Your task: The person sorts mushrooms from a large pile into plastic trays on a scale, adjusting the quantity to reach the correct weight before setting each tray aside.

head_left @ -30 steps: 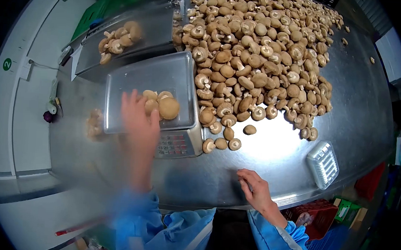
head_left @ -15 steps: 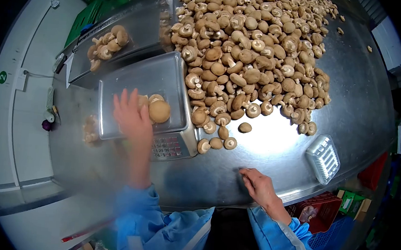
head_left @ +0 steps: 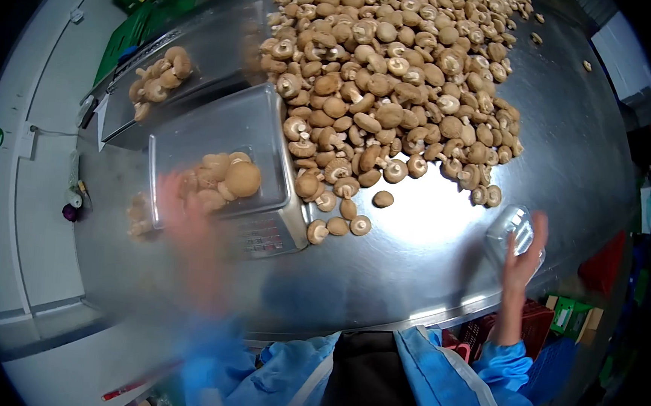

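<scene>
My left hand (head_left: 192, 220), smeared by motion, is over the near left edge of the scale's clear tray (head_left: 266, 135). Several mushrooms (head_left: 242, 179) lie in that tray beside its fingers, which are too blurred to read. On the right, my right hand (head_left: 519, 265) has its fingers and thumb around a clear plastic punnet (head_left: 499, 229) near the table's front edge. The scale (head_left: 289, 231) under the tray shows its keypad toward me.
A large heap of mushrooms (head_left: 394, 79) covers the back of the metal table (head_left: 380, 290). More mushrooms (head_left: 159, 78) sit on a metal surface at the back left. A red crate (head_left: 536, 323) stands below the table's right front edge.
My right hand has moved right from the table's front edge to the punnet and taken hold of it. My left hand has drawn back toward me, and more mushrooms show in the scale tray.
</scene>
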A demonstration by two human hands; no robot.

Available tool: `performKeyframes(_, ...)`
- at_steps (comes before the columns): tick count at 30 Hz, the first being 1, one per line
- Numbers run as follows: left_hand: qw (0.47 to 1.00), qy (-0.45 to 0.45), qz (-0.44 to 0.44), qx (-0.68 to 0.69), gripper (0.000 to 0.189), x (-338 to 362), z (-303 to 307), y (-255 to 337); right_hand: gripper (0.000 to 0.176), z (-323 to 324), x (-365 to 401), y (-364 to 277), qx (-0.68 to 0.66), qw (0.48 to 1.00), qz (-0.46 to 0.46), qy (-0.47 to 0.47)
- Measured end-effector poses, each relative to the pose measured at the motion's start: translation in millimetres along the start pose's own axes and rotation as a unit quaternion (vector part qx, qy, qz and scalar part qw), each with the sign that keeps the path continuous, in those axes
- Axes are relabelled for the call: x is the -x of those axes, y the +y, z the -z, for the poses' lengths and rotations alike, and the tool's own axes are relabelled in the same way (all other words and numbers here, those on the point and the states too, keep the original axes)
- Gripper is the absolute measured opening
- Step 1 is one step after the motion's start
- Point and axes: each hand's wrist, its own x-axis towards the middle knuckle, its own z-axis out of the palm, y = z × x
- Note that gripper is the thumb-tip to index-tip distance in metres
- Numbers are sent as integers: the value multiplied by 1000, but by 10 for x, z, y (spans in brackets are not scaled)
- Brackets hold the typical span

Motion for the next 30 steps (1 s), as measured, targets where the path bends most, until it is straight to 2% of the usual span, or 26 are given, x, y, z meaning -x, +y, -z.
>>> performKeyframes(1, 1000, 0, 3, 5, 32, 78, 48, -37, 68, 189, -133, 221, 76, 996, 3, 50)
performKeyframes(3, 1000, 0, 8, 18, 32, 262, 110, -96, 75, 350, -136, 605, 118, 992, -7, -34)
performKeyframes(4, 994, -4, 80, 67, 33, 382, 100, 65, 79, 390, -105, 768, 137, 988, -13, -75)
performKeyframes(5, 993, -48, 86, 59, 33, 486, 106, 201, 87, 388, -36, 915, 130, 967, -58, -209)
performKeyframes(7, 986, -136, 93, 39, 34, 688, 139, 417, 95, 289, 75, 879, 146, 962, -37, -229)
performKeyframes(9, 973, -218, 62, 34, 36, 994, 52, 462, 100, 342, -10, 762, 130, 957, -64, -251)
performKeyframes(10, 967, -233, 53, 85, 36, 1160, -45, 459, 102, 369, -22, 718, 120, 955, -79, -261)
performKeyframes(13, 941, -283, -23, 185, 37, 1490, -198, 722, 107, 374, 64, 754, 112, 963, -44, -240)
performKeyframes(16, 908, -351, -28, 227, 36, 1777, -221, 900, 118, 414, 150, 769, 100, 967, -17, -232)
performKeyframes(19, 893, -368, -42, 257, 34, 1880, -239, 1015, 120, 455, 165, 820, 114, 965, -42, -231)
performKeyframes(23, 892, -354, -32, 279, 33, 1884, -303, 1053, 121, 463, 82, 719, 80, 970, -78, -215)
performKeyframes(30, 880, -323, -27, 347, 31, 1861, -458, 1248, 116, 450, 98, 515, 100, 972, -113, -178)
